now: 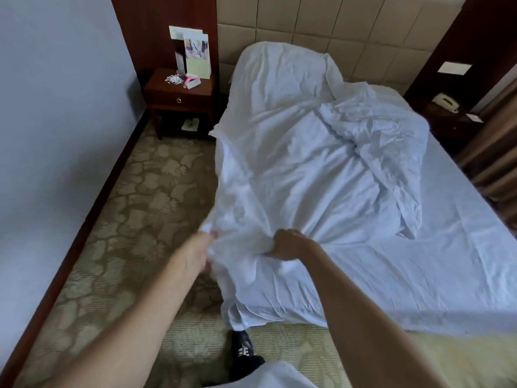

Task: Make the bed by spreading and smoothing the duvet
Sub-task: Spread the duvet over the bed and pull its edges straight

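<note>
White duvet (321, 163) bunched on left half of bed (419, 275). Left hand (205, 247) and right hand (282, 245) both clenched on foot corner. Probably best: tug low, spread rightward.

The duvet (293, 152) is soft white cloth, matt and full of wrinkles. The bedside table (180, 93) is dark, shiny wood. The carpet (134, 219) looks rough. The headboard (349, 32) is smooth and padded.
</note>
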Demonstrator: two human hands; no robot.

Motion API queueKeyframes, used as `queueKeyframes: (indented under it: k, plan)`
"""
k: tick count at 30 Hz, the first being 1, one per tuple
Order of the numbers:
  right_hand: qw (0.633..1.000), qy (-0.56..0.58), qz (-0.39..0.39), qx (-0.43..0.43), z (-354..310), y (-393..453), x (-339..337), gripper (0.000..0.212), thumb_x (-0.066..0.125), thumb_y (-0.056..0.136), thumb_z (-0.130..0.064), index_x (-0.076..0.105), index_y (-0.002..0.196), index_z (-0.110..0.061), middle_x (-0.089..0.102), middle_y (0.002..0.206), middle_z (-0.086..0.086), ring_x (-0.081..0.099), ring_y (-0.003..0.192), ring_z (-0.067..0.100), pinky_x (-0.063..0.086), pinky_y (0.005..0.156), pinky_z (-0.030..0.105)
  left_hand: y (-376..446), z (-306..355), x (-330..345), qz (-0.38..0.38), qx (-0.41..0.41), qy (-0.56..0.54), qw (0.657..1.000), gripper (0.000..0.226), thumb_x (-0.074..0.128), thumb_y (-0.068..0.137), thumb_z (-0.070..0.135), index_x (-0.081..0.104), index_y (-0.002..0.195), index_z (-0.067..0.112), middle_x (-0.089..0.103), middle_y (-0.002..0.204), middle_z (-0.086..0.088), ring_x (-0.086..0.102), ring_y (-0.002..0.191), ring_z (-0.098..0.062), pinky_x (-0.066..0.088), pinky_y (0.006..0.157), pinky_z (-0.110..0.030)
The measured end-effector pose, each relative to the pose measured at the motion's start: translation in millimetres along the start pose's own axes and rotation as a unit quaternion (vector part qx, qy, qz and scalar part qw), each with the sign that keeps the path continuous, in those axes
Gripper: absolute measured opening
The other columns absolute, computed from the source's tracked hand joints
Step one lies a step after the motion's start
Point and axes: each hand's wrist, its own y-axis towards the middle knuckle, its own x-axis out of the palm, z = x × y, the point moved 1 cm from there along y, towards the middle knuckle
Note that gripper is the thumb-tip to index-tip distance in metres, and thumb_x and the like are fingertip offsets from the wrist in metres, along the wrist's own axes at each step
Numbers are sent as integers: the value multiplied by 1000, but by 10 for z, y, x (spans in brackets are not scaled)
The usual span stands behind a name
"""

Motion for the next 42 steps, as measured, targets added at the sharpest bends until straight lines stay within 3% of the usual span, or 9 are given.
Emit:
queueKeyframes:
  k: [3, 7, 10, 14, 17, 21, 28, 35, 42]
  plan:
    - [998, 28, -47, -29, -88, -98, -1, 63, 70, 87, -48, 60, 128, -2, 65, 128, 16, 63, 113, 30, 43, 82, 29, -41, -236, -197, 6, -22, -8, 1000, 28, 49, 101, 32, 66, 89, 12, 66, 54, -3, 62, 52, -21, 48, 47, -22]
    - [995, 2, 95, -18, -168, -286, 54, 44, 65, 91, -31, 60, 128, -10, 63, 128, 16, 59, 119, 35, 47, 90, 36, -101, -5, -225, 7, 61, -20, 998, 21, 45, 104, 27, 63, 113, 21, 68, 82, -8, 64, 69, -23, 52, 59, -30]
    - [988, 45, 141, -40, -101, -450, 267, 27, 64, 90, -19, 63, 113, -5, 67, 114, 18, 62, 107, 36, 46, 80, 34, -98, -142, -272, 27, 8, 14, 1000, 23, 52, 101, 27, 62, 88, 10, 65, 80, -11, 61, 69, -25, 48, 64, -33]
    - [976, 207, 66, -26, -58, -640, 522, 12, 62, 93, -21, 70, 88, -13, 76, 80, 7, 73, 77, 19, 51, 59, 24, 36, -408, -482, 103, 9, 65, 993, 13, 54, 95, 10, 62, 103, 2, 63, 98, -15, 58, 72, -26, 48, 59, -34]
    - [976, 211, 46, -10, 74, -704, 629, 13, 60, 93, -22, 68, 85, -16, 76, 78, 5, 72, 72, 14, 50, 58, 20, 2, -567, -454, 123, 38, 82, 988, 12, 55, 89, 7, 61, 99, 8, 56, 81, -8, 47, 58, -18, 37, 50, -27]
    - [972, 232, 44, 11, 299, -774, 668, 17, 59, 95, -19, 67, 80, -16, 74, 71, 2, 70, 64, 11, 50, 52, 19, -88, -673, -211, 108, 73, 124, 984, 15, 55, 83, 4, 63, 92, 12, 52, 75, -5, 44, 58, -16, 35, 55, -25]
    - [968, 246, 57, 3, 957, -969, 557, 17, 55, 96, -20, 68, 93, -9, 76, 79, 4, 71, 69, 13, 51, 55, 19, -100, -786, 572, 81, 94, 167, 978, 14, 53, 85, 3, 61, 76, 9, 58, 73, -5, 53, 60, -17, 40, 55, -26]
    - [962, 254, 77, 59, 2349, -1349, 539, 16, 55, 95, -20, 68, 91, -13, 76, 75, 1, 74, 72, 14, 58, 70, 29, -84, -1049, 1969, 2, 100, 209, 973, 10, 54, 89, 7, 63, 86, 8, 60, 76, -4, 58, 64, -18, 43, 60, -27]
    - [964, 221, 117, 86, 3546, -1646, 413, 15, 54, 95, -21, 68, 91, -16, 76, 73, -2, 69, 63, 4, 49, 63, 21, -78, -1305, 3141, -45, 99, 249, 962, 12, 54, 87, 7, 64, 83, 10, 62, 79, -4, 59, 65, -19, 43, 62, -27]
